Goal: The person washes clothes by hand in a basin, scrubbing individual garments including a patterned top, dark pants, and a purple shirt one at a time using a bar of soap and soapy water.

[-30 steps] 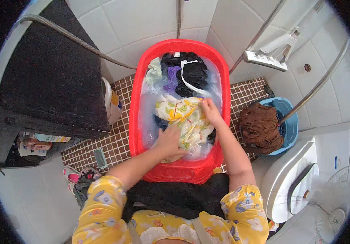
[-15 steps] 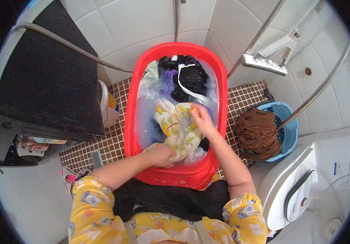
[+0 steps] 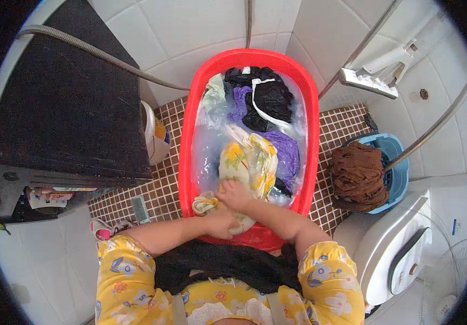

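A wet cream cloth with yellow and green print (image 3: 263,165) lies bunched at the near end of a red tub (image 3: 187,146) of cloudy water. My left hand (image 3: 221,221) is closed on its near part, by the tub's near rim. Just beyond it, my right hand (image 3: 235,196) grips the same cloth, the two hands almost touching. What kind of garment it is cannot be made out. A purple cloth (image 3: 283,154) floats to its right. Farther back lie black clothing with a white band (image 3: 271,100), another purple piece (image 3: 239,103) and a pale green cloth (image 3: 214,92).
A blue bucket (image 3: 398,162) with a brown mop head (image 3: 358,177) stands on the tiled floor to the right, near a white toilet (image 3: 374,254). At left are a black cabinet (image 3: 65,103) and a white pail (image 3: 156,135). A squeegee-like mop (image 3: 369,81) leans behind.
My right hand has come back toward me, from the cloth's far right side to beside my left hand. The cloth is now bunched up, uncovering more of the purple piece. The view has shifted slightly.
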`<state>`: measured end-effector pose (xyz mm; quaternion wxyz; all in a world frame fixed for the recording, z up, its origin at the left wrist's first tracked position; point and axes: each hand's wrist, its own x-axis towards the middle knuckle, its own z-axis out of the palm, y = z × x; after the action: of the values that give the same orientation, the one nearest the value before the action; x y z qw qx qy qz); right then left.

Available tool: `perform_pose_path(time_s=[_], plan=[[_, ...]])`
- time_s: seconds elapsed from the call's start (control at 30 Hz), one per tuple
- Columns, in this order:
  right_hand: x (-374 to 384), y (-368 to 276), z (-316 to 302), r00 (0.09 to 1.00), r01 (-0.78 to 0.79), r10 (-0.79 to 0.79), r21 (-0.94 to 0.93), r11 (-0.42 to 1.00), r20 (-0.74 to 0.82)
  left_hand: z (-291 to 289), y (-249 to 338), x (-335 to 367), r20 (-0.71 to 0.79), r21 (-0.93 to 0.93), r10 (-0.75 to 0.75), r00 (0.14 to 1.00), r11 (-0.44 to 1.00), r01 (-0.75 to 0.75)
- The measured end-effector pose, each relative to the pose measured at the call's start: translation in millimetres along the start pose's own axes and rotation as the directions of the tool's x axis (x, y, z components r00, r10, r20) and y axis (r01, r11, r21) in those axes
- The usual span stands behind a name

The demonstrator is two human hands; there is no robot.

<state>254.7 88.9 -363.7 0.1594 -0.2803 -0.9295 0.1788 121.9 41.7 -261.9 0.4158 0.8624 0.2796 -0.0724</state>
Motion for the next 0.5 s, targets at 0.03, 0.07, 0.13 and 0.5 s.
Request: perform_pose_path(time_s=[0.03,0.07,0.13,0.5], plan=[[4.4,8.2,7.5,0.997,0.028,-0.02,-0.115,0.993,0.073,-2.8,3.3,2.3,0.102,-0.001,-0.037,0.994,0.999,0.038],[4.3,24.8,19.5,0.997,0.022,-0.014,-0.121,0.992,0.073,-6.7,6.4,5.2,0.205,0.007,-0.064,0.977,0.998,0.064],[-2.9,62.0,40.0,0.999,0.051,-0.05,-0.069,0.996,0.021,-9.3,7.9,6.2,0.201,-0.001,-0.033,0.979,0.999,0.034],[18.0,75.8,-8.6,0.758,-0.632,0.634,0.067,0.772,-0.15,-25.6,-15.4,-18.5,0.146,-0.078,-0.155,0.977,0.983,0.168]])
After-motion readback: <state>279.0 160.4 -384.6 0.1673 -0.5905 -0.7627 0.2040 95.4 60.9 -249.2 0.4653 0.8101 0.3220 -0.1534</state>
